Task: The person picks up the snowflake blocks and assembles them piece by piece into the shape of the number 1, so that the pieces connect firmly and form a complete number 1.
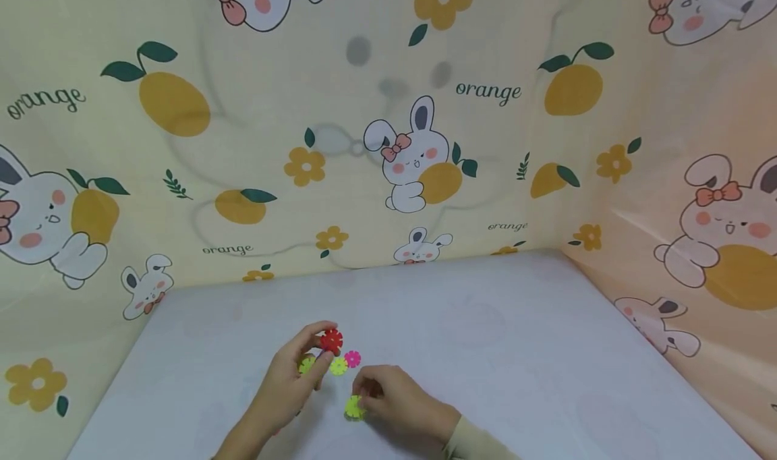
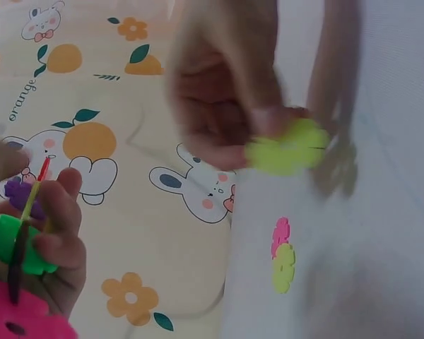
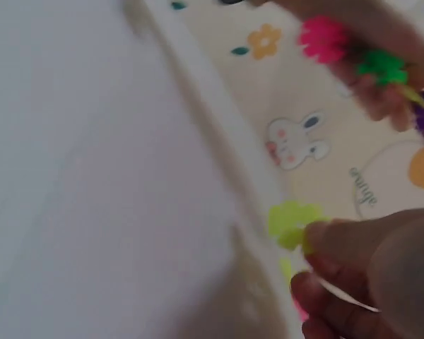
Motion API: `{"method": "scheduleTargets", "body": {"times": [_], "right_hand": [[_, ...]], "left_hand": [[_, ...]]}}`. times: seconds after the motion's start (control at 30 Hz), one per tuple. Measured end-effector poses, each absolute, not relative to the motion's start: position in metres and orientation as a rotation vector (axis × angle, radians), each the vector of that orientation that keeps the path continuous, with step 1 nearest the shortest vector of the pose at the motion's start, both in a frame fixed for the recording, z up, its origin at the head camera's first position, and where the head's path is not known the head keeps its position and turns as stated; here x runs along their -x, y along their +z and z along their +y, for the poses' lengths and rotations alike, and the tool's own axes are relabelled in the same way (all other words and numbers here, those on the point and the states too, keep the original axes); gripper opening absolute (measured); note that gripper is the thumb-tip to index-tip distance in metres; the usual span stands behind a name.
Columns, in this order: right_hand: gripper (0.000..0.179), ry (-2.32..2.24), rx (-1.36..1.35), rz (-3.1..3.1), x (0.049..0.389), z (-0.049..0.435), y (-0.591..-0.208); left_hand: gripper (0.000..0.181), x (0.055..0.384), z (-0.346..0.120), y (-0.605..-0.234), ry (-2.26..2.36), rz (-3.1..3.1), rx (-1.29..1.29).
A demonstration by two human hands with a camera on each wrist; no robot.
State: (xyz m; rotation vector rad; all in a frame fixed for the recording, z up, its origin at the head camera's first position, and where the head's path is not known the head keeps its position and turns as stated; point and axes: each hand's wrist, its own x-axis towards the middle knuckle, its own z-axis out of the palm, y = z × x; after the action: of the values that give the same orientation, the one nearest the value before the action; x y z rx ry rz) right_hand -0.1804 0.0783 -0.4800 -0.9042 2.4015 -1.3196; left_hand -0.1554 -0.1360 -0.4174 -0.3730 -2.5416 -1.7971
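Observation:
Several flower-shaped plastic interlocking discs are in view. My left hand (image 1: 282, 382) holds a joined cluster of them between thumb and fingers. In the head view its red disc (image 1: 332, 340) faces up; the left wrist view shows a purple disc (image 2: 21, 198), a green disc (image 2: 21, 244), a pink disc (image 2: 21, 318) and a dark one edge-on. My right hand (image 1: 400, 399) pinches a single yellow-green disc (image 3: 291, 217) at its edge, low over the table and apart from the cluster. The palm hides part of the cluster.
A loose yellow disc (image 1: 338, 366) and a loose pink disc (image 1: 353, 359) lie side by side on the white table (image 1: 516, 352), just beyond the hands. A printed cloth (image 1: 255, 143) with rabbits and oranges rises behind the table and along its sides.

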Motion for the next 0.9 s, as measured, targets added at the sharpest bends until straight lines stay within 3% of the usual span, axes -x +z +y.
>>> {"method": "scheduleTargets", "body": {"times": [0.4, 0.9], "right_hand": [[0.023, -1.948, 0.738, 2.015, 0.186, 0.104, -0.439], [0.022, -2.067, 0.625, 2.065, 0.181, 0.107, -0.431]], "left_hand": [[0.044, 0.154, -0.134, -0.421, -1.752, -2.599, 0.502], [0.039, 0.149, -0.122, -0.424, -1.719, -2.663, 0.56]]}}
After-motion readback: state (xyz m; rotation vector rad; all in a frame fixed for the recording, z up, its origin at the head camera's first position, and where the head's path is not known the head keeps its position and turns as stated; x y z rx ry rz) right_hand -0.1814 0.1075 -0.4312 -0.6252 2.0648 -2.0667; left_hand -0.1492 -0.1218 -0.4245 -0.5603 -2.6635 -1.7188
